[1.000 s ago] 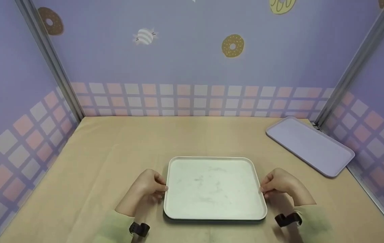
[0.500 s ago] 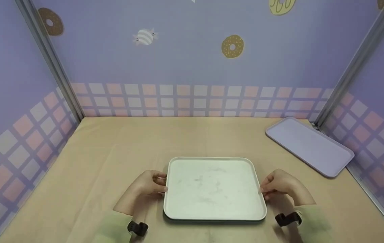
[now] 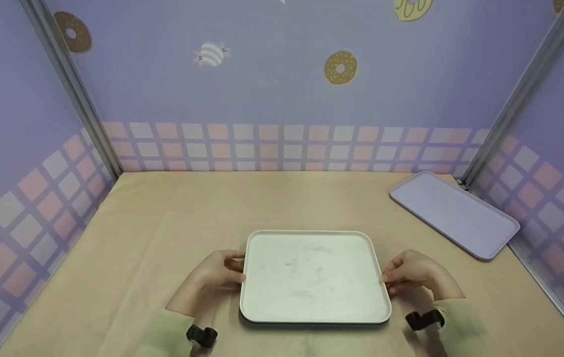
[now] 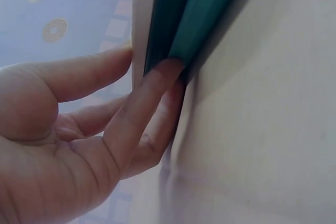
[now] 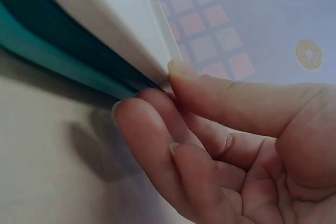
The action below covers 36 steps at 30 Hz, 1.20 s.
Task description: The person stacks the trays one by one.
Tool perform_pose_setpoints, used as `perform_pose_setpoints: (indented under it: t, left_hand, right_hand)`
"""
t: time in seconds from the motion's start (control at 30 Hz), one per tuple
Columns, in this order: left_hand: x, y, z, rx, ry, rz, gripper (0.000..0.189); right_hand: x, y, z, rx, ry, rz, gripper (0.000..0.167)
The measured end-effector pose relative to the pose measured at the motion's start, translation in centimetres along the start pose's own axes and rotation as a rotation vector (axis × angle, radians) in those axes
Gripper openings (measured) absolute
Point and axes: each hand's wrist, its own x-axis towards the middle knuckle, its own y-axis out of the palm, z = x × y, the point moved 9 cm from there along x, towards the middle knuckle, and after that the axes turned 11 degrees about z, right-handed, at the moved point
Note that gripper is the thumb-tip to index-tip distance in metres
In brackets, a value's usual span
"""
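Note:
A white rectangular tray [image 3: 314,275] with grey smudges lies level near the front of the table. Beneath its rim shows a teal layer [image 4: 205,17], which looks like a second tray under it. At the left edge my left hand [image 3: 217,270] grips with the thumb on the white rim and fingers against the teal side. My right hand [image 3: 413,270] pinches the opposite edge in the right wrist view, its thumb on the white rim and fingertips low by the teal part [image 5: 63,56]. The fingertips under the edges are partly hidden.
A lilac rectangular tray [image 3: 455,215] lies at an angle at the back right, near the side wall. Beige cloth [image 3: 162,223] covers the table. Patterned purple walls [image 3: 282,89] with metal corner posts [image 3: 73,84] enclose the back and sides.
My left hand's fingers have shifted slightly and straightened along the tray's left edge. The right hand and the trays look nearly still.

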Motion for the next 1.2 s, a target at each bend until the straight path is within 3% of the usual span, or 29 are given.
perform_pose_setpoints:
  t: [0.37,0.5,0.73,0.93,1.0,1.13,1.2]
  left_hand:
    - [0.0,0.2,0.3,-0.018,-0.001,0.024,0.068]
    - [0.0,0.2,0.2,-0.014,0.002,0.024,0.067]
    - [-0.1,0.2,0.4,-0.021,0.009,0.039,0.066]
    - [0.0,0.2,0.6,-0.025,-0.005,0.04,0.066]
    - [0.0,0.2,0.7,-0.03,-0.005,0.042,0.068]
    - [0.1,0.3,0.5,-0.042,0.017,0.051,0.069]
    - [0.1,0.2,0.4,-0.033,0.024,0.05,0.068]
  right_hand:
    - [0.5,0.2,-1.0,0.085,-0.057,0.083,0.031]
    - [0.2,-1.1,-1.3,0.134,-0.082,0.047,0.039]
    - [-1.5,-4.8,-2.1,0.243,-0.093,-0.144,0.06]
    - [-3.9,-8.1,-3.2,0.413,-0.119,-0.284,0.067]
    - [-5.1,-9.3,-3.6,0.479,-0.14,-0.345,0.056]
    - [-7.7,-11.6,-4.6,0.621,-0.164,-0.499,0.01]
    - [-8.8,-12.7,-5.6,0.702,-0.16,-0.598,0.011]
